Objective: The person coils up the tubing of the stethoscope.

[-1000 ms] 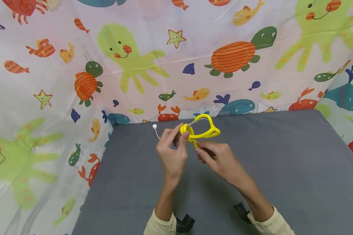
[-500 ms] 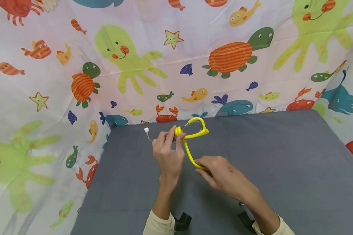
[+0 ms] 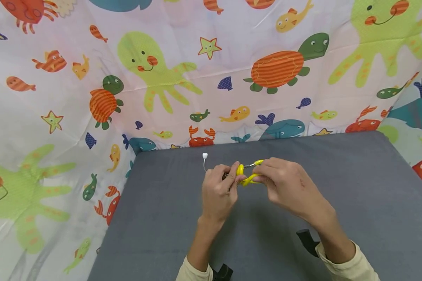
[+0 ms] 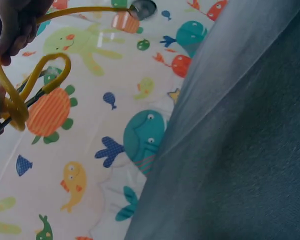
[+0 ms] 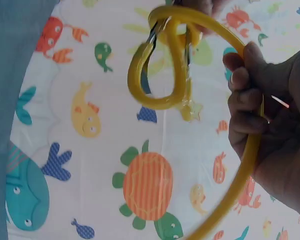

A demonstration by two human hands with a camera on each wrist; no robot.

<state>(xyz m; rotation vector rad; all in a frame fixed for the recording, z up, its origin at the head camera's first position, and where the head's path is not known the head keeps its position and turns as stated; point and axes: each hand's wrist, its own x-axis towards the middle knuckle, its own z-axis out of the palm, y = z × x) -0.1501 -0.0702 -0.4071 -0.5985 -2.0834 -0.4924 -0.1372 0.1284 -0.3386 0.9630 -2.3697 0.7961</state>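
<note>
A stethoscope with yellow tubing and metal ear tubes is held in the air between both hands. Its tubing is wound around the ear tubes and makes a loop in the right wrist view. My left hand pinches the wound part, and a white ear tip pokes out beyond it. My right hand grips the tubing just right of the winding; in the right wrist view its fingers curl round the tube. The round metal chest piece shows at the tube's end in the left wrist view.
A grey table surface lies below the hands. A white curtain printed with sea animals hangs behind it and along both sides. Black wrist straps or mounts sit by the cream sleeves.
My right hand first drew the tubing down and right, then rose beside the winding. My left hand has shifted right with the stethoscope, still pinching the wound part.
</note>
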